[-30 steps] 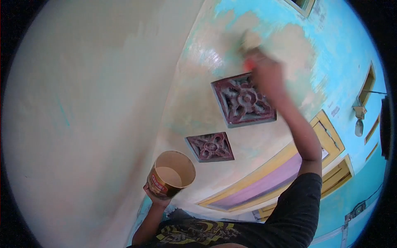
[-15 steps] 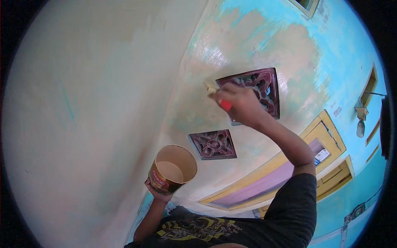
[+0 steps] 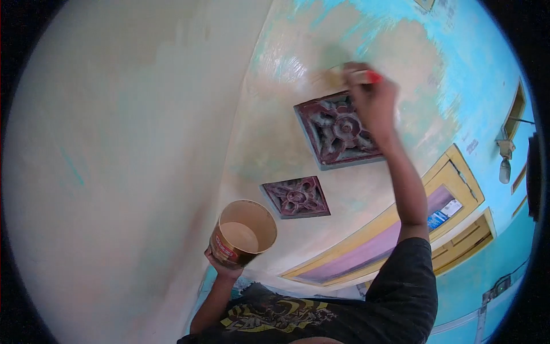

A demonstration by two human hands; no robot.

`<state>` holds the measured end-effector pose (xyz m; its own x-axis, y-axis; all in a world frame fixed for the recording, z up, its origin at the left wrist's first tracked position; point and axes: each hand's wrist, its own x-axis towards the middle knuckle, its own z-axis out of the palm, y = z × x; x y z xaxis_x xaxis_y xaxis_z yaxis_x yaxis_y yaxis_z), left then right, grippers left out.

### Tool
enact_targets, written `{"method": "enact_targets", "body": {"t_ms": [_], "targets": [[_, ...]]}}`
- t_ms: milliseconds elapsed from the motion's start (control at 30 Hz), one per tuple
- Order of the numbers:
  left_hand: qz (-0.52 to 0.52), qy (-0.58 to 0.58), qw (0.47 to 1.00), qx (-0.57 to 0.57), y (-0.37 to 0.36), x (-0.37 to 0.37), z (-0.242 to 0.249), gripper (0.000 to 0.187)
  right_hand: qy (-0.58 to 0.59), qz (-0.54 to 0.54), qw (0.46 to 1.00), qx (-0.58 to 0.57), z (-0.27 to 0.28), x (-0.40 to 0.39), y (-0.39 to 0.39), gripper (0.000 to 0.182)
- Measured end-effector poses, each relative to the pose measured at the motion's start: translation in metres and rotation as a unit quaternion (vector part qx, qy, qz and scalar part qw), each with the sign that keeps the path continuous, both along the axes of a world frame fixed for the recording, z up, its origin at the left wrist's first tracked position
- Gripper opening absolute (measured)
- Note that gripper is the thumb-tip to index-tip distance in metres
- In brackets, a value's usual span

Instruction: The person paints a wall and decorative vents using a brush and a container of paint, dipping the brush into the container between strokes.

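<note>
My left hand (image 3: 224, 266) grips a paint bucket (image 3: 230, 245) from below, tilted so that beige paint (image 3: 239, 236) shows inside. In my right hand (image 3: 372, 97) is a paintbrush (image 3: 362, 77) with a red handle end; its pale bristles, blurred by motion, are at the wall just above the larger carved vent block (image 3: 346, 129). My fingers are closed around the handle. Around the brush the wall (image 3: 401, 63) has a beige coat with turquoise showing through, and bright blue lies beyond it on the upper right.
A smaller carved vent block (image 3: 296, 197) sits lower on the wall. A yellow-framed door (image 3: 452, 178) with a purple panel stands to the right, and a bulb lamp (image 3: 505, 163) juts out farther right. On the left is another beige wall (image 3: 126, 172), meeting this one at a corner.
My right hand with the paintbrush has moved up and to the right, from the left edge of the larger vent block to above it. The bucket stays nearly in place.
</note>
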<state>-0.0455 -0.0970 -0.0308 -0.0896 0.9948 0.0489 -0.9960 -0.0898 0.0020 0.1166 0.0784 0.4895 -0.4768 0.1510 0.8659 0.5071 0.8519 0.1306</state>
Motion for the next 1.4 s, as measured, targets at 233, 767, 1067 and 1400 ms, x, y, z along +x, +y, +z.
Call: {"method": "enact_targets", "body": {"t_ms": [233,767,1067,1400], "targets": [[-0.023,0.044,0.998,0.046,0.001,0.000,0.023,0.104,-0.019,-0.238,0.929,0.284,0.062,0.023,-0.026,0.023],[-0.047,0.050,0.997,0.038,0.008,0.008,0.024,0.107,-0.156,-0.182,0.946,0.220,0.088,0.039,-0.005,0.019],[-0.061,0.014,0.997,0.051,0.000,0.010,0.028,0.104,-0.051,0.056,0.995,-0.069,0.105,0.037,-0.004,0.017],[-0.065,0.012,0.997,0.044,-0.005,0.012,0.026,0.107,0.014,0.004,0.984,-0.175,0.122,0.054,0.001,0.019]]}}
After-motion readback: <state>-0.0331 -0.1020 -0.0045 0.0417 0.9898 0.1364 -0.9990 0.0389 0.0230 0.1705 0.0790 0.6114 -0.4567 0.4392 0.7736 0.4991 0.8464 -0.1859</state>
